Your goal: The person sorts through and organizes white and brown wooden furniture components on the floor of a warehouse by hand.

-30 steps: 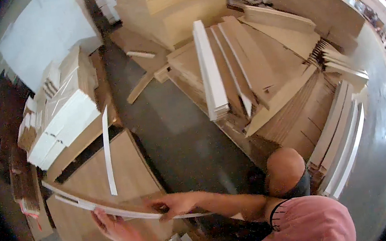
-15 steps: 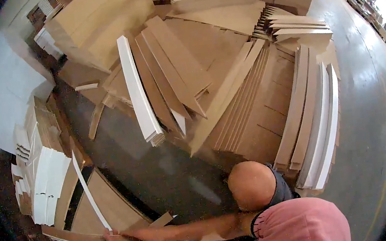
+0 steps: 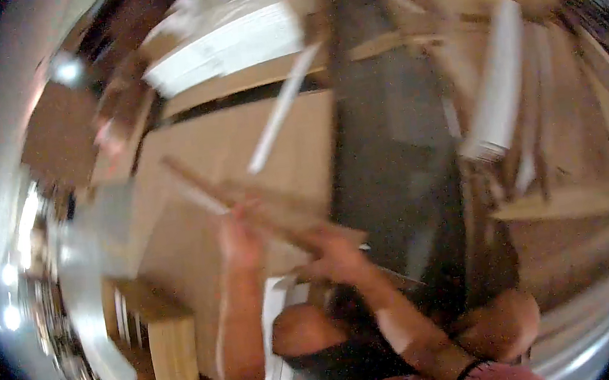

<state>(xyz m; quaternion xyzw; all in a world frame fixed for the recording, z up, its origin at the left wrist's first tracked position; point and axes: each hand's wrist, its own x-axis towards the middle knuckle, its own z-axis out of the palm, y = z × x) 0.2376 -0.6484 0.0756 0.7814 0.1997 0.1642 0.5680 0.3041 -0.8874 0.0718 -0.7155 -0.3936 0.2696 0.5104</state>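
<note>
Both my hands are closed on a long, narrow brown cardboard strip (image 3: pixel 273 227) that slants across the lower middle of the view. My left hand (image 3: pixel 240 235) grips it partway along, and a pale edge shows beside its fingers. Nearer the strip's right end is my right hand (image 3: pixel 333 253). Motion smears the fingers and the strip. Below the hands lies a large flat brown cardboard sheet (image 3: pixel 230 134). Just beyond the left hand, a thin white strip (image 3: pixel 284 110) rests on that sheet.
A stack of white folded cardboard (image 3: pixel 229 52) stands at the far side. To the right, across the dark floor (image 3: pixel 397 149), lies a bundle of white strips (image 3: pixel 499 85) among brown cardboard pieces. My bent knees are close below, and a small cardboard stack (image 3: pixel 173 351) sits at the lower left.
My view has swung left, bringing the hands from the lower left toward the middle. They have the strip in both frames, and it now slants more steeply.
</note>
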